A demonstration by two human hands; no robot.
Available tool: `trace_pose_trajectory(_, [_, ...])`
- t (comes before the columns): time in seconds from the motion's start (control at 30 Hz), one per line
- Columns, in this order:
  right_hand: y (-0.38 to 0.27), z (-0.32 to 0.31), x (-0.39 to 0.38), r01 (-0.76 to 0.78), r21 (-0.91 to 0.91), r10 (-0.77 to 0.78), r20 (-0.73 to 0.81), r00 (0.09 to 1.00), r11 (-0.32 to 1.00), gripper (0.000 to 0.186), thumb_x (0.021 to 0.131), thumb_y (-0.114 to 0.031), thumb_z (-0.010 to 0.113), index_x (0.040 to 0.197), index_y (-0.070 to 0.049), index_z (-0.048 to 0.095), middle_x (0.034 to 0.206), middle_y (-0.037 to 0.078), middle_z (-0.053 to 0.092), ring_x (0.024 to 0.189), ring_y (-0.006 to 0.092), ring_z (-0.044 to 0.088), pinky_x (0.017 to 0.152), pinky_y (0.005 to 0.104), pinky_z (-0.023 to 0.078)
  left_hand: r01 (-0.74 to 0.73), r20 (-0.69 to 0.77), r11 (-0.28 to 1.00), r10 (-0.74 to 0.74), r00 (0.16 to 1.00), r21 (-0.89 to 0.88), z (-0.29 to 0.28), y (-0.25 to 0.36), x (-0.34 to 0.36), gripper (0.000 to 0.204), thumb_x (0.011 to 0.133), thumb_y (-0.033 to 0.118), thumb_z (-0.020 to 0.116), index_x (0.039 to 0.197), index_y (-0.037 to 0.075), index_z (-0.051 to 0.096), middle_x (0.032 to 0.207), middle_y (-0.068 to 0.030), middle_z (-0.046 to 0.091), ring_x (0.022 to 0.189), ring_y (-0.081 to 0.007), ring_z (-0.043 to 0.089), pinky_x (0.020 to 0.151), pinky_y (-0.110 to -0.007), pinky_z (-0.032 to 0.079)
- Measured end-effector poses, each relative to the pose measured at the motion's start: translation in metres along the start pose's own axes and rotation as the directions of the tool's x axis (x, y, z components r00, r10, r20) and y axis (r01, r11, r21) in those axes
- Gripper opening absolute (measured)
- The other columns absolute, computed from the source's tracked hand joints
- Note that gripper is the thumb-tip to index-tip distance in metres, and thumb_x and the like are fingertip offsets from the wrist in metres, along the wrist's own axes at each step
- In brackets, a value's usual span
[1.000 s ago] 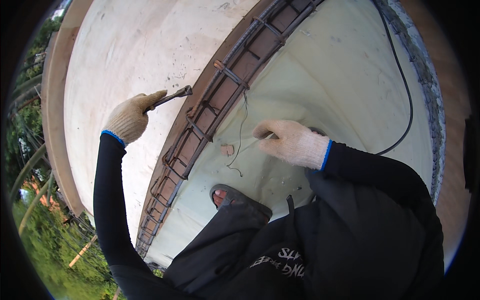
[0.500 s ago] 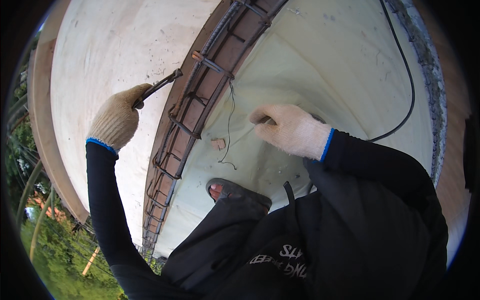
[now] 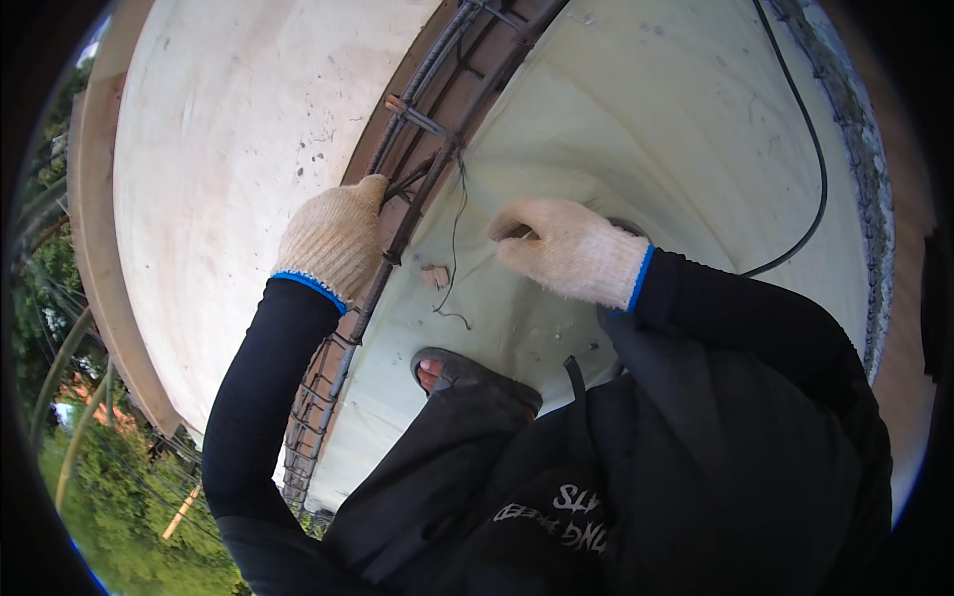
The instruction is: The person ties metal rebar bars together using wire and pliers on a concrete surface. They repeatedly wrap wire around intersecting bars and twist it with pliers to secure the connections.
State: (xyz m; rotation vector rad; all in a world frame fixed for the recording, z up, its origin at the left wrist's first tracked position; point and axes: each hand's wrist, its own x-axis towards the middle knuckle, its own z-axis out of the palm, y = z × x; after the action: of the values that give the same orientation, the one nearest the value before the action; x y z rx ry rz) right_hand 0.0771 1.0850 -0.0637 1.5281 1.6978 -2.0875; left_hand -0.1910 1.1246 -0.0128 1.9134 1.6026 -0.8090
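Observation:
My left hand (image 3: 333,238), in a cream knit glove with a blue cuff, is closed at the rebar cage (image 3: 422,119). It holds dark metal pincers (image 3: 407,180), whose handles are mostly hidden by the glove; their head reaches in among the bars. A thin tie wire (image 3: 456,223) hangs from the cage and trails over pale yellow sheeting. To the right of that wire, my right hand (image 3: 571,248), gloved alike, hovers over the sheeting with curled fingers and the thumb against them. What it holds, if anything, is hidden.
Pale boarding (image 3: 229,119) lies left of the cage, and yellow sheeting (image 3: 636,109) spreads to its right. A small brownish chip (image 3: 434,276) sits near the wire. A black cable (image 3: 820,179) curves at the right. My sandalled foot (image 3: 432,372) stands beside the cage. Greenery shows at lower left.
My left hand has moved right with the pincers, from above the boarding to the rebar cage. The right hand has shifted slightly and its fingers stay curled.

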Motion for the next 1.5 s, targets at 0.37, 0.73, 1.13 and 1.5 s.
trace_pose_trajectory(0.37, [0.007, -0.001, -0.004, -0.072, 0.01, 0.072, 0.022, 0.997, 0.997, 0.043, 0.105, -0.027, 0.061, 0.141, -0.005, 0.069, 0.127, 0.02, 0.077, 0.104, 0.0307, 0.077, 0.097, 0.0428, 0.061, -0.006, -0.056, 0.999, 0.009, 0.998, 0.045, 0.012, 0.016, 0.005, 0.032, 0.099, -0.003, 0.059, 0.13, 0.001, 0.065, 0.106, -0.029, 0.076, 0.104, -0.0469, 0.076, 0.089, -0.056, 0.061])
trace_pose_trajectory(0.73, [0.013, -0.001, -0.006, -0.048, -0.002, 0.048, 0.012, 0.999, 0.999, 0.043, 0.104, -0.028, 0.061, 0.14, -0.006, 0.07, 0.127, 0.02, 0.077, 0.104, 0.0308, 0.077, 0.097, 0.0432, 0.061, -0.014, 0.044, 1.0, 0.013, 0.999, 0.016, 0.007, 0.002, 0.023, 0.027, 0.1, 0.002, 0.063, 0.127, 0.001, 0.067, 0.106, -0.0279, 0.077, 0.105, -0.0447, 0.077, 0.089, -0.054, 0.062])
trace_pose_trajectory(1.13, [0.015, 0.004, -0.005, -0.038, 0.001, 0.038, 0.036, 0.999, 0.999, 0.045, 0.105, -0.027, 0.062, 0.143, -0.005, 0.068, 0.134, 0.022, 0.075, 0.112, 0.0327, 0.076, 0.102, 0.0423, 0.059, -0.065, 0.059, 0.997, 0.062, 0.996, 0.045, 0.002, -0.008, 0.036, 0.026, 0.094, 0.002, 0.066, 0.118, 0.005, 0.073, 0.106, -0.0232, 0.078, 0.105, -0.042, 0.076, 0.087, -0.052, 0.061])
trace_pose_trajectory(1.5, [-0.006, 0.035, 0.054, -0.126, 0.48, 0.177, -0.062, 0.982, 0.868, 0.068, 0.105, -0.024, 0.073, 0.157, 0.012, 0.049, 0.101, 0.016, 0.075, 0.088, 0.0194, 0.073, 0.075, 0.0357, 0.063, -0.039, 0.099, 0.997, 0.032, 0.995, 0.071, -0.001, -0.008, 0.04, 0.029, 0.092, 0.004, 0.066, 0.119, 0.006, 0.075, 0.112, -0.0226, 0.079, 0.111, -0.0423, 0.077, 0.09, -0.052, 0.064])
